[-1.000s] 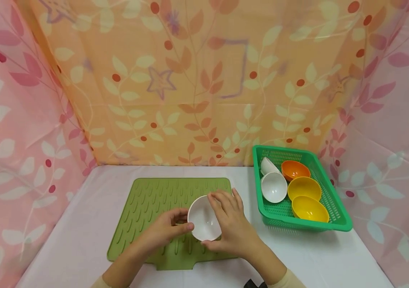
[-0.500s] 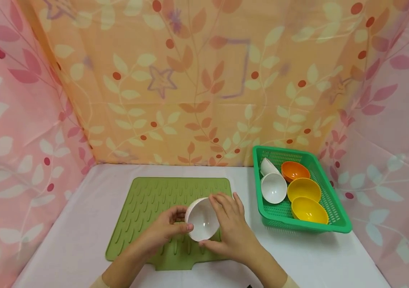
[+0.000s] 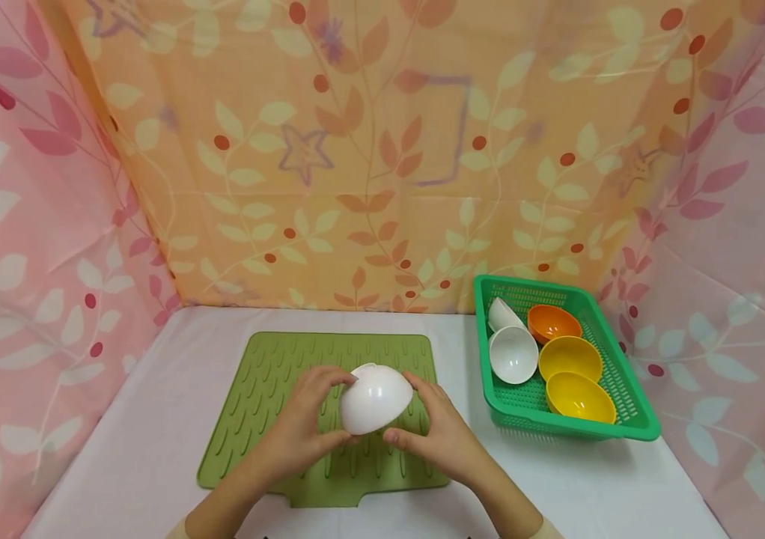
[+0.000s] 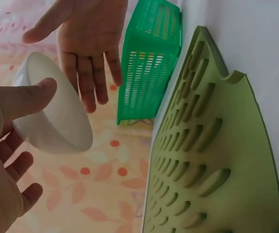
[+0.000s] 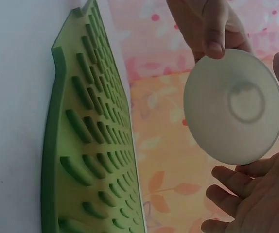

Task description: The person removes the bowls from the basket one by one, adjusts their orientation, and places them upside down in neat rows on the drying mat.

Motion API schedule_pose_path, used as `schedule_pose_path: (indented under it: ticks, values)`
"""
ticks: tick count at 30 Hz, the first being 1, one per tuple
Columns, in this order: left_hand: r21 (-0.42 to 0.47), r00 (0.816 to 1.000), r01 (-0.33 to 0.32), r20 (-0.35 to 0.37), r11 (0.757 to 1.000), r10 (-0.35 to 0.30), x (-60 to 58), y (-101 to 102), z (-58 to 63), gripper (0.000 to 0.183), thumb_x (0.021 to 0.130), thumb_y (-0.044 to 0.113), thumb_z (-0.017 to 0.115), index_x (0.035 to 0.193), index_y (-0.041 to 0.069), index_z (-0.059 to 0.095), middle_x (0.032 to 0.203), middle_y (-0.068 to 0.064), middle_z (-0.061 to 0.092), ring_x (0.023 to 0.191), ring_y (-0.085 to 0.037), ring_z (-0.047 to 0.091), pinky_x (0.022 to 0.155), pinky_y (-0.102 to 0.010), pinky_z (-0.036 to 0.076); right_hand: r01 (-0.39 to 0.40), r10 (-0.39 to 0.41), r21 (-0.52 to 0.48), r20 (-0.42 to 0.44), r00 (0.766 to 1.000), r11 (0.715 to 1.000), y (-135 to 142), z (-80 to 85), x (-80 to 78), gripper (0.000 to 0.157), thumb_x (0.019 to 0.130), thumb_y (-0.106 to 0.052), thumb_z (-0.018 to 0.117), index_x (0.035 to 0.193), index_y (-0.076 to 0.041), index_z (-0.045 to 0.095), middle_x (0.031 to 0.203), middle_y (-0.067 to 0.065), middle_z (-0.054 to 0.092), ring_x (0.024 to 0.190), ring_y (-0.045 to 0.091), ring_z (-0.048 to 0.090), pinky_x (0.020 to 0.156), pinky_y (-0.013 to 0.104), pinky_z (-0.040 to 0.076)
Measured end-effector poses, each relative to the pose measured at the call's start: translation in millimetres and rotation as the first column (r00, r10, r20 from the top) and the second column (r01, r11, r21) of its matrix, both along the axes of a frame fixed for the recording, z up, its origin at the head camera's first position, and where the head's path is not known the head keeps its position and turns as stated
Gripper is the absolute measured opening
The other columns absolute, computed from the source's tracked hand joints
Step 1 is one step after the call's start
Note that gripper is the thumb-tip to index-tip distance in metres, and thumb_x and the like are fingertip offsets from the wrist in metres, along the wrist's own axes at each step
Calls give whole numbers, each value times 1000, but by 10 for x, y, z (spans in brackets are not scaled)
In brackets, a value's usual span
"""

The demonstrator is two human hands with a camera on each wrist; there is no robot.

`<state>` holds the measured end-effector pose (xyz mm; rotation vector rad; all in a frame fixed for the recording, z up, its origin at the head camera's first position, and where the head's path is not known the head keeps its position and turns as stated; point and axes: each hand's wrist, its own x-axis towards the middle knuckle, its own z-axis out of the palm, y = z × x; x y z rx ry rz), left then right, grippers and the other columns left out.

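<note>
Bowl point(image 3: 377, 404), white and glossy, is being clamped between the thumb and fingers of the left hand point(image 3: 298, 419), the thumb being laid over the rim onto the hollow side in the left wrist view. It is being held off the surface at a tilt, its rounded outside being turned up toward the head camera. To the right of this grip, the right hand point(image 3: 446, 430) is being held with thumb and fingers spread apart; its fingertips are being poised at the bowl's edge, though whether they are being pressed against it cannot be told. Below the grip, a green ridged mat point(image 3: 248, 419) is being supported by a white-covered table point(image 3: 140, 419). Well to the right of the grip, a green perforated basket point(image 3: 571, 428) is being occupied by a second white bowl point(image 3: 513, 355) on the side nearer the grip, a tilted white vessel point(image 3: 504, 314) just behind that, and, farther from the grip, an orange bowl point(image 3: 554, 323) and two yellow bowls point(image 3: 570, 358). Beyond the grip, the scene is being backed by an orange leaf-printed curtain point(image 3: 355, 150).
</note>
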<state>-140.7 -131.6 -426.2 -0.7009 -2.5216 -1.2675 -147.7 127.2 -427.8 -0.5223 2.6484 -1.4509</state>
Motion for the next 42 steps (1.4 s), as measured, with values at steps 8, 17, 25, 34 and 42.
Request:
schedule_pose_path:
  ticks: [8,17,25,34,42]
  values:
    - [-139,974,59,-209,988,-88,-3,-14,-3,82,64,10,98,132,27,56,136,12,50,132,-17,40,109,-55,29,6,-4,-38,39,999,999,-16,-64,-22,97,75,-44,91,156,-30,40,156,5,44,146,33,39,108,72,33]
    - [-154,972,72,-210,986,-103,5,-9,14,86,67,13,96,140,26,52,145,6,49,138,-23,39,112,-58,31,-2,5,-126,24,1000,992,-15,-94,-45,96,70,-40,95,152,-32,45,153,0,48,143,29,42,110,70,32]
    - [149,958,65,266,987,-104,-38,-60,25,108,68,39,95,157,31,35,158,-1,40,144,-29,37,109,-64,36,-21,19,-269,-9,1000,963,-12,-149,-76,91,71,-28,95,149,-33,47,152,-4,50,147,28,38,114,74,21]
    - [243,906,125,366,962,-210,-98,-130,15,93,72,26,95,152,27,46,151,0,50,134,-30,46,106,-63,36,-51,57,-313,11,998,948,-79,-185,-24,99,73,-24,94,156,-28,41,160,-3,40,152,29,30,115,75,16]
    - [182,931,95,332,979,-152,-100,-169,39,95,70,31,95,151,33,45,147,3,51,136,-27,45,108,-62,35,-17,4,-252,-52,999,968,-114,-171,-40,100,67,-31,98,151,-34,45,157,-6,41,149,26,34,113,73,23]
